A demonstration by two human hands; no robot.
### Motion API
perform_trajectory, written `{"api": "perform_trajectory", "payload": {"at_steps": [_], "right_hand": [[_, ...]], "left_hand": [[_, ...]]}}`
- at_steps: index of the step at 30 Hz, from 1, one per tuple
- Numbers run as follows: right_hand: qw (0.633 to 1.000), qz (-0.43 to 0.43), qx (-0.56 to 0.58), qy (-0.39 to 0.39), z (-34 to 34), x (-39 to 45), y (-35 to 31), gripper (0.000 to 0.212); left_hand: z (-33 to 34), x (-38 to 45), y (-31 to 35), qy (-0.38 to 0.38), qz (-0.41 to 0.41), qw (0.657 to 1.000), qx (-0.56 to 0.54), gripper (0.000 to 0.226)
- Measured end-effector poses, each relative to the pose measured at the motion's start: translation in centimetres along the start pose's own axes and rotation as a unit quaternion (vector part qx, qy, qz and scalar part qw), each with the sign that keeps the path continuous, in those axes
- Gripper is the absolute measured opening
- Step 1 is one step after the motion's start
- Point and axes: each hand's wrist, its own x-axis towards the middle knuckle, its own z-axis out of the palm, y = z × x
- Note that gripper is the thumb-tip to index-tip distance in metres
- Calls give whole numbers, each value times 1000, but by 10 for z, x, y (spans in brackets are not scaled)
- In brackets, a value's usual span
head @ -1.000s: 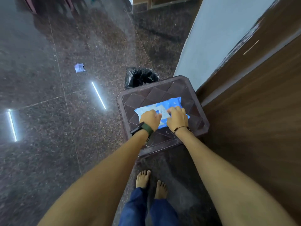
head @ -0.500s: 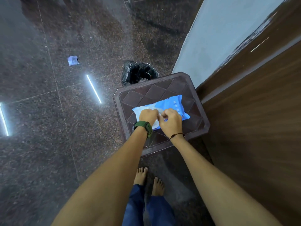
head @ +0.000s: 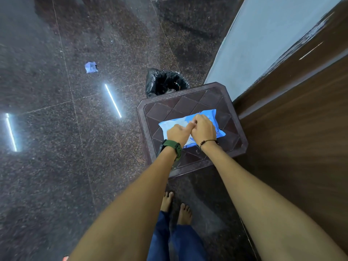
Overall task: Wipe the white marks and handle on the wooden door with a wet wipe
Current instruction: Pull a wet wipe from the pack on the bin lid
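Both hands have closed in together on the wipe pack since a second ago, when they lay flat and apart on it; now the knuckles touch over its middle. View also tilted up a bit, more floor showing.

Left to right: dark speckled granite floor (head: 56,166) with two bright light-strip reflections, one at far left (head: 11,131), one nearer centre (head: 113,100). Crumpled pale blue scrap (head: 91,67) lies on the floor, well apart from everything else. Black bin bag (head: 165,81) sits just behind the table. Dark brown plastic table (head: 190,102) with diamond-pattern top stands beside the door. Blue wet wipe pack (head: 211,114) lies flat on the table top, roughly centred.

Left hand (head: 178,133), green watch (head: 172,147) on the wrist, rests on the pack's left part, fingers curled under, thumb stretched right to meet the other hand. Right hand (head: 204,127), dark bead bracelet (head: 208,141) on the wrist, sits over the pack's middle, fingers bunched and pressed together at the top of the pack; cannot tell whether they pinch a flap or a wipe, fingertips hidden.

Bare feet (head: 176,206) and blue trousers below, near the table's front edge. Pale wall (head: 263,44) at upper right, wooden door (head: 293,129) along the right side, a thin white streak (head: 310,50) near its top; handle out of view.
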Motion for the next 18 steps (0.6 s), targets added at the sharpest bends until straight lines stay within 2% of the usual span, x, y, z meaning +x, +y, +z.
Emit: {"api": "perform_trajectory", "payload": {"at_steps": [6, 10, 14, 16, 18], "right_hand": [[984, 38, 150, 89, -10, -7, 6, 13], [956, 45, 253, 144, -29, -12, 8, 15], [918, 49, 362, 155, -54, -18, 3, 20], [900, 63, 403, 153, -66, -22, -1, 25], [881, 68, 447, 140, -80, -25, -7, 27]], "left_hand": [[10, 2, -4, 57, 29, 993, 94, 48], [16, 2, -5, 81, 33, 989, 119, 36], [18, 2, -5, 89, 44, 983, 154, 28], [17, -2, -4, 91, 56, 983, 147, 17], [16, -8, -3, 96, 85, 983, 129, 23]]}}
